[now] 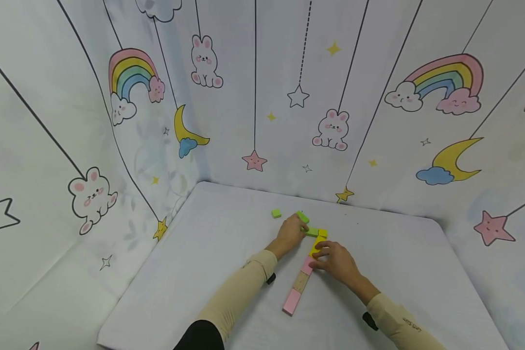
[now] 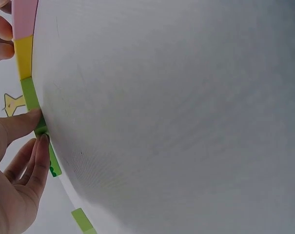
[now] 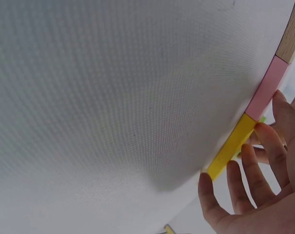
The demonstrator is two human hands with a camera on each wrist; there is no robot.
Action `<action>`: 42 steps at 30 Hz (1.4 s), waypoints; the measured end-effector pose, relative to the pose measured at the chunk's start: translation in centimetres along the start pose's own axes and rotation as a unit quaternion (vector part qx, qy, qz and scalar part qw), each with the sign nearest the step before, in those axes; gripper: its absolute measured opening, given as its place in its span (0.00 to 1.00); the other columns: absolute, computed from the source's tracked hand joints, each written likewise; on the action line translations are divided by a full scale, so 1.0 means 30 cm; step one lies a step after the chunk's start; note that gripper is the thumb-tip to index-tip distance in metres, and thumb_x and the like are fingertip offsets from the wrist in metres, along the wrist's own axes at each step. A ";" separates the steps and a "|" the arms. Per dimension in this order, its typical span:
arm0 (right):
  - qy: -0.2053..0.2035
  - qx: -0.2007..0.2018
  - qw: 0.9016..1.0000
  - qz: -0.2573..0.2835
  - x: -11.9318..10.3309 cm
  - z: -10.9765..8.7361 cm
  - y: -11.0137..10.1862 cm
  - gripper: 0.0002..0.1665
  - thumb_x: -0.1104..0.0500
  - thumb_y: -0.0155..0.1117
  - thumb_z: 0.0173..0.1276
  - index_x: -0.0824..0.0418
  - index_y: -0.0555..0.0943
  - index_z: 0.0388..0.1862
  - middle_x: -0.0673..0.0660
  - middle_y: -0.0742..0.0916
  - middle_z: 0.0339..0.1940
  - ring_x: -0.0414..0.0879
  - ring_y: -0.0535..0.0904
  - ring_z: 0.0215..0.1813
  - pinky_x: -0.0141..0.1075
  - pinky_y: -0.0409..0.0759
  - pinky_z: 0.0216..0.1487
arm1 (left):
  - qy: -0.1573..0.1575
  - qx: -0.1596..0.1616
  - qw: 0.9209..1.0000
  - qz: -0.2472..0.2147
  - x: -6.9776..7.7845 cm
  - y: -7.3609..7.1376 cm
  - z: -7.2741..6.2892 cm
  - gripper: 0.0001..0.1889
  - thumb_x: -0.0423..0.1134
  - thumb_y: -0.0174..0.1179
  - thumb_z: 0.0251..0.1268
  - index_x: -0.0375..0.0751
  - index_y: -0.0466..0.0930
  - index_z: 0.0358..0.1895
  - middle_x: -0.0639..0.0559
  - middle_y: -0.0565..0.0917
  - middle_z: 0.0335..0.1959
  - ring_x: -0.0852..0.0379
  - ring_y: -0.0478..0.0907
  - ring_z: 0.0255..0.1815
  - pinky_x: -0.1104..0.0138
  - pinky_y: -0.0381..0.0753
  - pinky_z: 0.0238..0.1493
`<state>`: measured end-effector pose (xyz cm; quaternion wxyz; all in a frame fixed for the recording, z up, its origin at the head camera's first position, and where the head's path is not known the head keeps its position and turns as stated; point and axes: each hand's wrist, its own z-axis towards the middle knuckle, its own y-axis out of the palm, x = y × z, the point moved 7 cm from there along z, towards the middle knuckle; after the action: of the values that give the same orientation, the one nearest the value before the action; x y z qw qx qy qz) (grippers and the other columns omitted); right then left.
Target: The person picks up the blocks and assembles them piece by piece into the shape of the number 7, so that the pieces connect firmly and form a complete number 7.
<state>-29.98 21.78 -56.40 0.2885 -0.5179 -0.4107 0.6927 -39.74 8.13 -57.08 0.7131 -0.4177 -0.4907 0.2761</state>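
Note:
A line of blocks lies on the white surface: pink (image 1: 292, 301), wood-coloured (image 1: 301, 282), pink (image 1: 307, 266) and yellow (image 1: 316, 245). At its far end sit a small yellow block (image 1: 322, 233) and a green block (image 1: 311, 232). My left hand (image 1: 290, 233) pinches green at the joint between that block and a second green block (image 2: 55, 165), thumb and fingertips on it. Fingers spread, my right hand (image 1: 339, 262) rests its fingertips along the side of the yellow and pink blocks. The fingers partly cover the yellow block.
Apart from the line, a small green block (image 1: 276, 213) lies to the left of my left hand. The white padded surface (image 1: 398, 272) meets fabric walls (image 1: 280, 131) printed with rabbits, stars, moons and rainbows at the back and sides.

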 end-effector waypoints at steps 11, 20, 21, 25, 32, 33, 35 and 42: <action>0.005 -0.001 1.000 -0.001 0.002 -0.002 -0.001 0.19 0.44 0.84 0.56 0.56 0.94 0.38 0.54 0.89 0.56 0.58 0.80 0.65 0.58 0.75 0.66 | 0.002 -0.006 1.000 -0.009 0.005 0.000 -0.006 0.08 0.38 0.73 0.67 0.46 0.93 0.47 0.52 0.82 0.50 0.56 0.81 0.54 0.65 0.80 0.59; 0.000 0.002 1.000 -0.005 0.003 0.000 0.000 0.19 0.44 0.84 0.55 0.56 0.94 0.39 0.54 0.89 0.56 0.58 0.80 0.64 0.58 0.76 0.66 | 0.007 -0.003 1.000 -0.008 0.003 0.001 -0.002 0.08 0.37 0.73 0.66 0.47 0.93 0.47 0.51 0.82 0.50 0.57 0.81 0.54 0.65 0.81 0.58; -0.001 0.001 1.000 -0.005 0.003 0.000 0.001 0.19 0.44 0.84 0.56 0.56 0.94 0.39 0.54 0.89 0.56 0.58 0.80 0.64 0.58 0.76 0.66 | 0.007 -0.003 1.000 -0.008 0.002 0.000 -0.001 0.08 0.38 0.73 0.66 0.47 0.93 0.47 0.52 0.82 0.50 0.57 0.81 0.53 0.66 0.81 0.58; -0.002 0.001 1.000 -0.007 0.004 0.000 0.002 0.19 0.44 0.84 0.55 0.56 0.94 0.39 0.54 0.89 0.56 0.58 0.80 0.64 0.58 0.76 0.66 | 0.007 0.001 1.000 -0.006 0.001 -0.002 -0.001 0.08 0.38 0.73 0.66 0.47 0.94 0.47 0.52 0.82 0.50 0.57 0.81 0.53 0.66 0.81 0.58; -0.005 0.004 1.000 -0.007 0.004 0.000 0.002 0.20 0.44 0.84 0.55 0.55 0.94 0.39 0.54 0.89 0.56 0.58 0.80 0.63 0.58 0.76 0.65 | 0.007 0.005 1.000 -0.008 0.002 -0.003 -0.003 0.08 0.37 0.73 0.66 0.47 0.93 0.47 0.51 0.82 0.51 0.56 0.82 0.54 0.65 0.81 0.58; -0.006 0.004 1.000 -0.007 0.004 0.000 0.002 0.20 0.44 0.84 0.55 0.55 0.94 0.39 0.54 0.89 0.56 0.57 0.80 0.63 0.58 0.76 0.65 | 0.007 0.005 1.000 -0.008 0.002 -0.003 -0.004 0.08 0.37 0.73 0.66 0.47 0.93 0.47 0.51 0.82 0.51 0.56 0.82 0.54 0.65 0.81 0.58; -0.009 0.005 1.000 -0.008 0.003 -0.001 0.003 0.20 0.43 0.84 0.55 0.56 0.94 0.39 0.54 0.89 0.56 0.57 0.80 0.63 0.58 0.76 0.65 | 0.005 0.005 1.000 -0.007 0.002 -0.002 -0.004 0.08 0.37 0.73 0.66 0.47 0.93 0.47 0.50 0.82 0.51 0.56 0.82 0.54 0.65 0.81 0.59; -0.018 0.010 1.000 -0.015 0.002 -0.002 0.006 0.21 0.42 0.83 0.55 0.56 0.94 0.39 0.54 0.89 0.57 0.57 0.80 0.63 0.58 0.77 0.64 | 0.006 0.007 1.000 -0.005 0.000 0.003 -0.001 0.08 0.38 0.73 0.66 0.47 0.94 0.47 0.50 0.82 0.51 0.55 0.82 0.53 0.64 0.81 0.58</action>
<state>-29.94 21.76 -56.59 0.2962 -0.4961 -0.4169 0.7017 -39.71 8.16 -57.16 0.7205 -0.4119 -0.4864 0.2733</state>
